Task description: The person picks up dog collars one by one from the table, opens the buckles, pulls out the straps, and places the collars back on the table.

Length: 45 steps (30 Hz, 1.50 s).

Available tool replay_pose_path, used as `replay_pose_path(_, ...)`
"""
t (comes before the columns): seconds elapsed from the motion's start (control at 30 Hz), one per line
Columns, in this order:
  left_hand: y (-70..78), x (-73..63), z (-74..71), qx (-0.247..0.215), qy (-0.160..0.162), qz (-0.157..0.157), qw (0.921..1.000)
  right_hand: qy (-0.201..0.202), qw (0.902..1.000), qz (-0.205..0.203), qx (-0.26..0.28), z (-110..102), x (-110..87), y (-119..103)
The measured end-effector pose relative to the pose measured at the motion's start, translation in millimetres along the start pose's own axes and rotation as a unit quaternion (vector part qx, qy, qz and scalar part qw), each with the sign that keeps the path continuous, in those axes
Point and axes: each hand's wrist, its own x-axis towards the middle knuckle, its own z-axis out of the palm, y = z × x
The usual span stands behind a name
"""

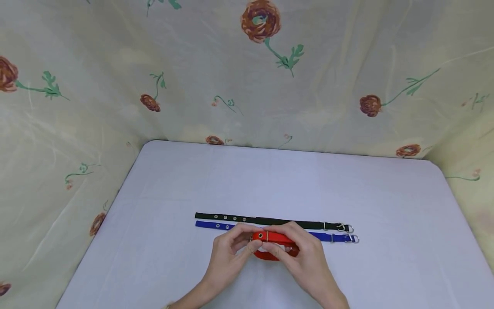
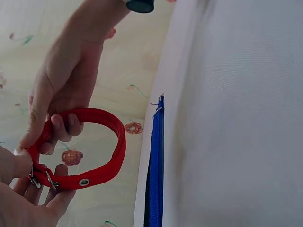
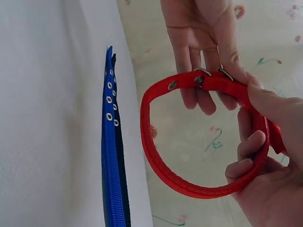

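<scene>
Both hands hold a red pet collar (image 1: pixel 278 237) bent into a closed loop above the table. Thumb and fingers of my left hand (image 1: pixel 228 256) pinch it at the metal buckle. My right hand (image 1: pixel 309 256) grips the band just beside that, its fingers curled round the strap in the right wrist view. An eyelet (image 2: pixel 84 182) shows on the band near the buckle, and the red strap is threaded through the metal frame (image 3: pixel 201 72). Beyond the hands lie a blue collar (image 1: pixel 322 236) and a black collar (image 1: pixel 285 222), straight and side by side, the blue one partly hidden by the fingers.
A white table (image 1: pixel 154 184) with rounded far corners carries the collars. Flower-patterned cloth (image 1: pixel 185 64) hangs behind it and along both sides. The metal buckles (image 1: pixel 349 238) of the two flat collars point right, their eyelet ends left.
</scene>
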Motion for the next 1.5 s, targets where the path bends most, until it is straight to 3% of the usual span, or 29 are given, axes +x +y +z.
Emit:
replay_pose_path(0.33, -2.1, 0.5, 0.0, 0.012, -0.007, 0.014, 0.9998, -0.005, 0.9999, 0.015, 0.004, 0.1, -1.2, 2.0)
replay_pose_path(0.63, -4.1, 1.0, 0.4, 0.004, -0.011, 0.001, 0.9999, -0.002, 0.9998, 0.018, 0.007, -0.2, -1.6, 4.2)
replay_pose_path(0.83, -7.2, 0.7, 0.0, -0.051, -0.014, -0.046, 0.9976, 0.018, 0.9997, 0.012, 0.005, -0.5, -2.3, 5.8)
replay_pose_path(1.1, -6.6, -0.4, -0.4, -0.135, -0.027, -0.105, 0.9850, 0.025, 0.9991, 0.028, 0.018, -1.2, -1.1, 4.6)
replay_pose_path(1.5, -6.5, -1.2, -5.7, -0.065, -0.052, -0.061, 0.9946, 0.008, 0.9994, 0.014, 0.032, -4.4, -1.1, 4.0)
